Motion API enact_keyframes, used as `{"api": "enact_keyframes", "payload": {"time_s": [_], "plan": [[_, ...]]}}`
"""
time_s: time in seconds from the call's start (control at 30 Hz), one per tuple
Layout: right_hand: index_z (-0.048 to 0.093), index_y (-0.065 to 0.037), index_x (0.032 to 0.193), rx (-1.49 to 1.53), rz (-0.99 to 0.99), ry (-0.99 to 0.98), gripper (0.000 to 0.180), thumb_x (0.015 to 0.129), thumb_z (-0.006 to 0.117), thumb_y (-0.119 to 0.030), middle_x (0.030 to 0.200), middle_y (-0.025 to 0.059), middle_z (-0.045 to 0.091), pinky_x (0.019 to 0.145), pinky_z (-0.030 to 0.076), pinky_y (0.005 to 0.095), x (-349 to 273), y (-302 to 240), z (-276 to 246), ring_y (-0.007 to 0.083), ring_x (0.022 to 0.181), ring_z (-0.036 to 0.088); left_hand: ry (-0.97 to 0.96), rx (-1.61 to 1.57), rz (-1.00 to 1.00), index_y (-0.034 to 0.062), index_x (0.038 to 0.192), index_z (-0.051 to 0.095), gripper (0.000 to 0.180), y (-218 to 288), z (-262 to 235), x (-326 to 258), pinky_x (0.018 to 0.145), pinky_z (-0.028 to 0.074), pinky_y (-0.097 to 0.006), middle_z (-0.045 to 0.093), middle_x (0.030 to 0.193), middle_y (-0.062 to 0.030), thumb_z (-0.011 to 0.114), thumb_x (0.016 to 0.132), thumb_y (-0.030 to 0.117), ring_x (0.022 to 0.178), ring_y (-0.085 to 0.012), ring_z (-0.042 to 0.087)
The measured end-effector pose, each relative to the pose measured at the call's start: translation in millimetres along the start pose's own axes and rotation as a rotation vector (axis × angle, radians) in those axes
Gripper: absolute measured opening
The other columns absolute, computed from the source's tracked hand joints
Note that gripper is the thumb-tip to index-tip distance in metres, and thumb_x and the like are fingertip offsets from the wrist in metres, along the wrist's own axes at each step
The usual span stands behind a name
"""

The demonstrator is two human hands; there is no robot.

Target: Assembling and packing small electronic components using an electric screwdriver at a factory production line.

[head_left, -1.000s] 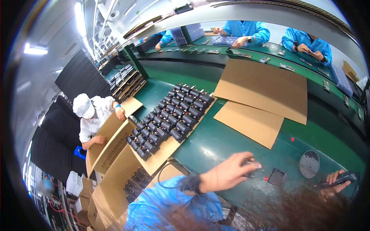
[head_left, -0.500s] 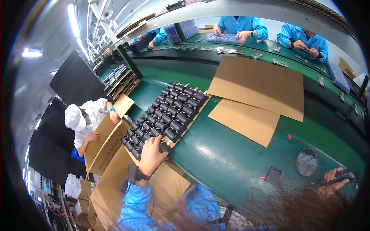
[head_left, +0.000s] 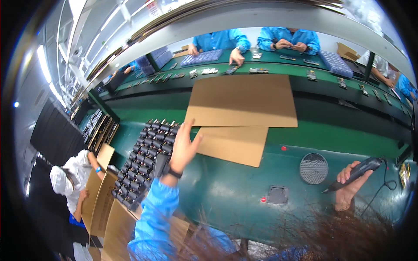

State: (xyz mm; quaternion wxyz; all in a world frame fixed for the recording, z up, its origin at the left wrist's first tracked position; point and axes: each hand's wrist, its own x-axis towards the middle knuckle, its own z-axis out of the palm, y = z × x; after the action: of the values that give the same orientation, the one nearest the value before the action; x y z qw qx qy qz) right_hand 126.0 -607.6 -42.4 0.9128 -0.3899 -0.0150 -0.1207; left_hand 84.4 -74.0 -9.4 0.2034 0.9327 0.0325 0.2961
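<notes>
no legible text, dark printed characters along the brown carton's (head_left: 102,212) side at lower left, too small and skewed to read, white sign (head_left: 154,8) near top edge, reddish marks, too blurred to read

Green worktop (head_left: 222,195) with a glossy surface. Just left of the left hand (head_left: 183,148), black parts (head_left: 141,161) are set out in close rows. To that hand's right lie two flat cardboard sheets (head_left: 244,102), partly overlapping. Left of the right hand (head_left: 348,178) sit a round dish (head_left: 313,168) of small pieces and, nearer the wearer, a dark square tray (head_left: 278,195) beside a red dot (head_left: 263,199).
</notes>
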Motion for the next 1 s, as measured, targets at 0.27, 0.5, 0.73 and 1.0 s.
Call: {"api": "enact_keyframes", "payload": {"time_s": [0.27, 0.5, 0.73, 1.0], "plan": [[0.048, -0.012, 0.1, -0.019, -0.002, 0.034, 0.069, 0.096, 0.028, -0.078, 0.06, -0.0008, 0.042, 0.051, 0.037, 0.0276, -0.6, 5.1, -3.7, 0.0122, 0.048, 0.041, -0.233, 0.499, -0.517, -0.007, 0.142, 0.037, 0.103, -112.7, 72.4, 108.0, 0.113, 0.033, -0.055, 0.053, 0.138, -0.0315, 0.065, 0.08, 0.07, 0.133, -0.0461, 0.046], [0.048, -0.012, 0.099, -0.001, -0.017, 0.048, 0.07, 0.096, 0.026, -0.078, 0.06, -0.0006, 0.041, 0.05, 0.037, 0.0282, 4.5, -2.6, -9.7, 0.0122, 0.048, 0.041, 0.063, 0.127, -0.298, -0.0048, 0.125, 0.06, 0.069, -130.2, 71.5, 124.2, 0.089, 0.055, -0.046, 0.069, 0.115, -0.0243, 0.082, 0.078, 0.041, 0.105, -0.0407, 0.068], [0.049, -0.012, 0.097, -0.005, -0.017, 0.027, 0.07, 0.096, 0.027, -0.079, 0.059, -0.0009, 0.042, 0.05, 0.037, 0.0276, 6.3, -1.8, -2.8, 0.0118, 0.047, 0.041, 0.045, -0.855, -0.619, -0.0031, 0.122, 0.058, 0.029, -116.2, 29.7, 113.3, 0.085, 0.057, -0.034, 0.069, 0.11, -0.0116, 0.059, 0.102, 0.018, 0.095, -0.0205, 0.069], [0.049, -0.012, 0.097, 0.003, -0.008, 0.066, 0.069, 0.096, 0.029, -0.078, 0.059, -0.0018, 0.04, 0.049, 0.037, 0.0266, 5.0, -1.9, -0.5, 0.0109, 0.047, 0.04, 0.22, -1.166, -0.769, 0.0027, 0.11, 0.061, 0.018, -109.6, 4.3, 94.3, 0.063, 0.053, -0.028, 0.07, 0.095, -0.0063, 0.054, 0.103, 0.017, 0.08, -0.0164, 0.068]]}}
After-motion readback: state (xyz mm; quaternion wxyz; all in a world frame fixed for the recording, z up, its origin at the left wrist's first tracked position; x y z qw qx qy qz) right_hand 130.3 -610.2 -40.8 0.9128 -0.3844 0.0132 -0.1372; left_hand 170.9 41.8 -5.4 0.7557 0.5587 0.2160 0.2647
